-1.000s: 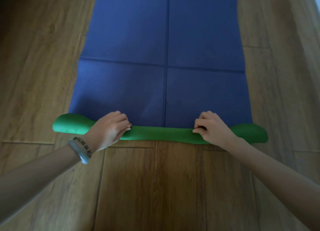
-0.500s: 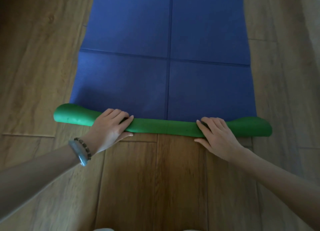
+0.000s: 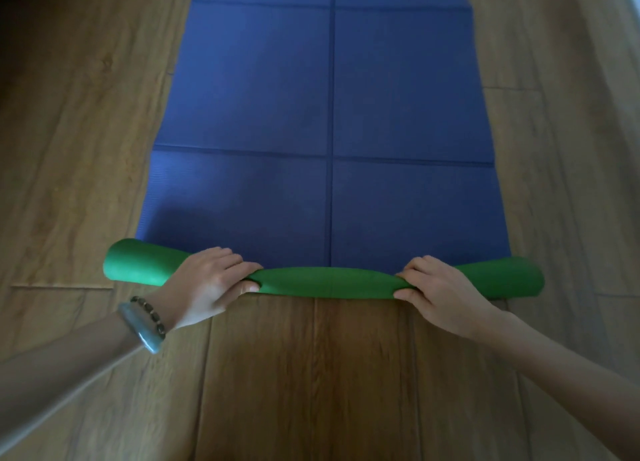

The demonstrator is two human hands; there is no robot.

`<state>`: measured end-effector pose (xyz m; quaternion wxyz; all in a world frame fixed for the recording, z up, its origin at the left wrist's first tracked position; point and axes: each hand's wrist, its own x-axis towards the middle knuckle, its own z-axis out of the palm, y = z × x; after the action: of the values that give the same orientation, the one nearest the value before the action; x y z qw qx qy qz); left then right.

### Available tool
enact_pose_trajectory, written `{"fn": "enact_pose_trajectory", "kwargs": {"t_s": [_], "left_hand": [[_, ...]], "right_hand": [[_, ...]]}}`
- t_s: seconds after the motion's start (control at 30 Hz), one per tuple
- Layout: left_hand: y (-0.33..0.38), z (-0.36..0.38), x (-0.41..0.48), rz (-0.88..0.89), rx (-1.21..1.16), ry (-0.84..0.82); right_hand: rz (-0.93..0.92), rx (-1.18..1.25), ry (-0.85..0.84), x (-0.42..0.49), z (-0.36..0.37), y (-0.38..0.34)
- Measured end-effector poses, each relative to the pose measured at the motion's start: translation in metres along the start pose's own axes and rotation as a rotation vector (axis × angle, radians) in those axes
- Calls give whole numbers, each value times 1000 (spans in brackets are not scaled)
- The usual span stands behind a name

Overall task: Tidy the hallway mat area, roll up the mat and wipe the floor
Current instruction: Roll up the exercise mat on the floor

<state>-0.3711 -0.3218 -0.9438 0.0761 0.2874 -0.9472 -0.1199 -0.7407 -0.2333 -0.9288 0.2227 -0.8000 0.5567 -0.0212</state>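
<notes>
You're pinching the green roll (image 3: pixel 325 282) at the mat (image 3: pixel 329 114)'s near end, left hand (image 3: pixel 207 284) & right hand (image 3: pixel 440 294) both clamped on it. Be keeping pressure even so ends aren't flaring.

Home hallway; wood-plank floor (image 3: pixel 311 374), blue exercise mat (image 3: pixel 329 114) laid lengthwise

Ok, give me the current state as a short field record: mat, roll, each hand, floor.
mat: blue top face, lying flat on the floor, mostly unrolled
roll: green underside, a short roll at the near edge, looser and fatter at both ends
left hand: clamped on the roll left of centre; bracelets on the wrist
right hand: clamped on the roll right of centre
floor: wood planks; no cloth in view
</notes>
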Motion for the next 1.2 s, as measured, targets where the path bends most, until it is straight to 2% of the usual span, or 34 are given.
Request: {"fn": "enact_pose_trajectory", "kwargs": {"t_s": [0.17,0.3,0.4,0.53,0.67,0.73,0.87,0.93,1.0,1.1,1.2], "left_hand": [[-10,-5,13,-168,-135,-133],[-21,-9,32,-315,-212,-331],[-23,-13,37,-363,-315,-397],[-20,-15,37,-406,-251,-447],[-23,-12,45,-437,-233,-479],[-26,-8,38,-497,-356,-405],[-14,2,21,-415,-327,-124],[-11,1,20,-361,-306,-19],[-10,-1,19,-198,-190,60],[-4,-2,11,34,16,120],[1,-4,-9,95,160,65]], "right_hand": [[177,210,-162,22,-17,7],[262,302,-265,44,-25,16],[313,395,-325,52,-28,20],[365,427,-390,58,-30,19],[383,449,-382,60,-32,20],[339,405,-257,49,-24,19],[107,107,151,18,2,11],[-20,-56,260,14,7,12],[-84,-169,286,11,7,11],[-78,-260,196,-4,10,1],[-52,-352,94,-13,11,-3]]}}
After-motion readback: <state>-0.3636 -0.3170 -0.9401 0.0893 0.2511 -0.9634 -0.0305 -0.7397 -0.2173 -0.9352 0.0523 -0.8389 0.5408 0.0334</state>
